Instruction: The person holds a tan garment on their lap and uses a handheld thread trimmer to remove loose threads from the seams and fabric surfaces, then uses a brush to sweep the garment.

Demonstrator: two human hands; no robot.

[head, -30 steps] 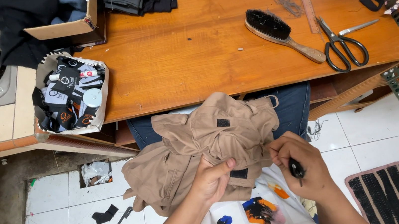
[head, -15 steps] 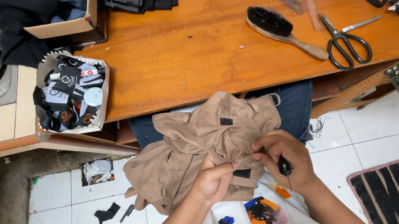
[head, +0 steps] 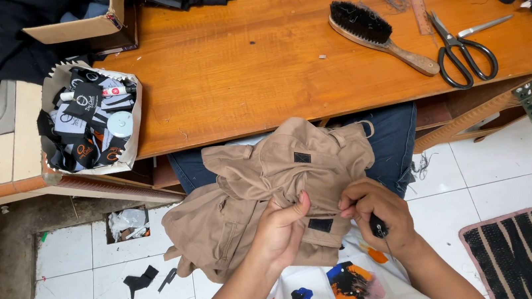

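Gripping bunched tan garment (head: 270,182) on lap with left hand (head: 280,229); pinching seam beside black patch (head: 321,225), right hand (head: 375,214) closed around small dark tool (head: 377,226). Apparently midway, another patch (head: 302,157) already attached.

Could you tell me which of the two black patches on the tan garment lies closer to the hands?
The lower black patch, sitting between both hands; the upper patch lies higher, nearer the table.
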